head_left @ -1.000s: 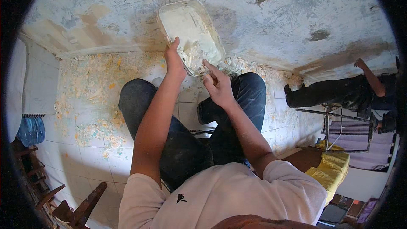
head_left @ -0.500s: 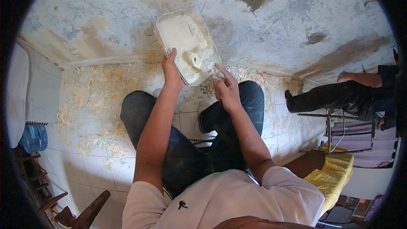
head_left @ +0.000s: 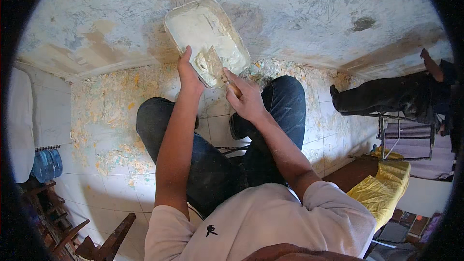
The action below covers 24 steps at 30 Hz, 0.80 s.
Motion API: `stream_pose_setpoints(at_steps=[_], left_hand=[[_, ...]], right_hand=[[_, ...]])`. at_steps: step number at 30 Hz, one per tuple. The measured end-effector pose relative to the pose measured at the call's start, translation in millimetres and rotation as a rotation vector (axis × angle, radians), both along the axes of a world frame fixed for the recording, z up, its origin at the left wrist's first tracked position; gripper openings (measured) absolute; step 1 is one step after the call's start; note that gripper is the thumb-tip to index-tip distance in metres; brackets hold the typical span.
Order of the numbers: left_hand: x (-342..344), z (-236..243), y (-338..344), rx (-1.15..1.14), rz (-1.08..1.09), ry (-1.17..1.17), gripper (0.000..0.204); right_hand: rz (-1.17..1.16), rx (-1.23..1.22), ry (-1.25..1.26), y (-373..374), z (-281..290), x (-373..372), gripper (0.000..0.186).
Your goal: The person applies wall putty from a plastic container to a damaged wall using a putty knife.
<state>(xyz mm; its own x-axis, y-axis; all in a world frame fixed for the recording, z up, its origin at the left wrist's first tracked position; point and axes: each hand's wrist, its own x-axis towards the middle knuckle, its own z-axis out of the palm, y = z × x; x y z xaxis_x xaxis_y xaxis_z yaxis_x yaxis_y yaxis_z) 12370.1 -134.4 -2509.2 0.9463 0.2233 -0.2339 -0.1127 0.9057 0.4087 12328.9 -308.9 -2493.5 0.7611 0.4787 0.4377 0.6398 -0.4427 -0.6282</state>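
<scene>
My left hand (head_left: 191, 76) grips the near left side of a rectangular plastic tub (head_left: 248, 61), its thumb up over the rim. Cream-coloured putty (head_left: 193, 26) coats the inside of the tub, heaped at the near end. My right hand (head_left: 249, 99) is closed round the wooden handle of a putty knife (head_left: 213, 60). The knife's blade, smeared with putty, reaches over the near rim into the heap. The tub is held out above my knees, in front of the patchy wall.
The scraped wall (head_left: 309, 24) has damp brown patches. Paint flakes (head_left: 116, 101) litter the tiled floor at its foot. To the right, another person (head_left: 386, 97) is on a metal-framed seat, near a yellow cloth (head_left: 379, 191). A blue water bottle (head_left: 47, 165) and wooden furniture (head_left: 113, 237) are at left.
My right hand has shifted left and turned, bringing the knife blade into plain view over the putty. The tub sits slightly further left and higher in view. The other person's hand has risen.
</scene>
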Motion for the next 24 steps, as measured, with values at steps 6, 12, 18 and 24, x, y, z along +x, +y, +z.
stream_pose_setpoints(at_steps=[6, 12, 18, 24], left_hand=[[13, -29, 7, 0.068, 0.05, -0.039, 0.049], [22, -40, 6, 0.128, 0.12, -0.035, 0.049], [31, -37, -1, 0.111, 0.07, -0.072, 0.049], [32, -30, -5, 0.085, -0.036, -0.087, 0.052]], right_hand=[[0.065, 0.19, 0.256, -1, -19, -6, 0.047], [0.074, 0.504, 0.943, -13, -12, 2, 0.051], [-0.023, 0.55, 0.838, -34, 2, 11, 0.05], [-0.113, 0.287, 0.221, -25, -22, 40, 0.051]])
